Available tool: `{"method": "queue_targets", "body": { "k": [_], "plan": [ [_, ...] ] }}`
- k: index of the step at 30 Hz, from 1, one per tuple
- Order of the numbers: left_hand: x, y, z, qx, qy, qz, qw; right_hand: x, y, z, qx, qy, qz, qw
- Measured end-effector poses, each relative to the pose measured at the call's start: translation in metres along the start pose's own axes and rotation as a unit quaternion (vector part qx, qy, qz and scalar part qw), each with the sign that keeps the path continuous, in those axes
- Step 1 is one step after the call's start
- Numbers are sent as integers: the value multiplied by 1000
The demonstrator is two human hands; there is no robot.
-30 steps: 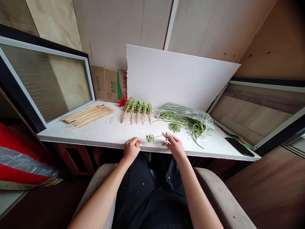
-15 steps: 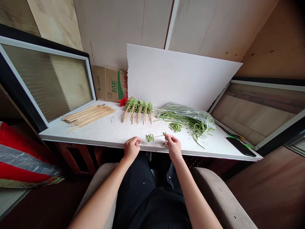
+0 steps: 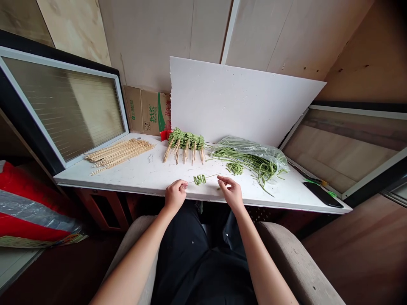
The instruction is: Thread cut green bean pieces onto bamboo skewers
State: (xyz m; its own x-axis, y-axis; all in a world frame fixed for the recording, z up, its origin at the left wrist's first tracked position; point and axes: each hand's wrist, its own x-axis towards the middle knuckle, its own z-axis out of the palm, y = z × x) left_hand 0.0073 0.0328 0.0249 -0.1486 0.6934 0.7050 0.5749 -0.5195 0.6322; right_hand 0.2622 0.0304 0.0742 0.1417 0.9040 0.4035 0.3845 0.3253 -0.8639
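My left hand (image 3: pixel 174 195) is closed on the near end of a thin bamboo skewer (image 3: pixel 208 176) that carries several short green bean pieces (image 3: pixel 200 179). The skewer points right, just above the front edge of the white table (image 3: pixel 146 173). My right hand (image 3: pixel 231 192) sits by the skewer's tip with its fingers pinched together; a bit of green shows beneath them. A small heap of cut bean pieces (image 3: pixel 234 168) lies just beyond my right hand.
Finished bean skewers (image 3: pixel 186 144) lie in a row at the back. Bare skewers (image 3: pixel 119 153) are piled at the left. A plastic bag of long beans (image 3: pixel 251 159) lies at the right, a black phone (image 3: pixel 322 194) at the far right edge. A white board (image 3: pixel 238 101) leans behind.
The bean piece seen at the skewer's tip no longer shows there. My right hand has shifted slightly back off the tip. The left hand has held still.
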Motion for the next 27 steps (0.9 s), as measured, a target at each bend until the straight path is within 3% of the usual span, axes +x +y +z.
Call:
{"method": "queue_targets", "body": {
  "k": [3, 6, 11, 14, 17, 20, 27],
  "plan": [
    [-1, 0, 1, 4, -6, -2, 1000, 5, 11, -19, -142, -48, -76, 986],
    [-2, 1, 1, 7, -10, -4, 1000, 6, 19, -25, -230, -89, -99, 964],
    [-1, 3, 0, 7, -12, -5, 1000, 6, 26, -18, -294, -54, -95, 950],
    [-1, 3, 0, 11, -11, -3, 1000, 5, 27, -15, -208, -12, -87, 974],
    [-2, 3, 0, 12, -13, -2, 1000, 6, 28, -13, -19, 54, -31, 998],
    [-2, 3, 0, 11, -14, -2, 1000, 9, 29, -10, 136, 94, 29, 986],
    [-4, 2, 2, 28, -28, 33, 999, 11, 29, -6, 310, 43, 110, 943]
  ]
}}
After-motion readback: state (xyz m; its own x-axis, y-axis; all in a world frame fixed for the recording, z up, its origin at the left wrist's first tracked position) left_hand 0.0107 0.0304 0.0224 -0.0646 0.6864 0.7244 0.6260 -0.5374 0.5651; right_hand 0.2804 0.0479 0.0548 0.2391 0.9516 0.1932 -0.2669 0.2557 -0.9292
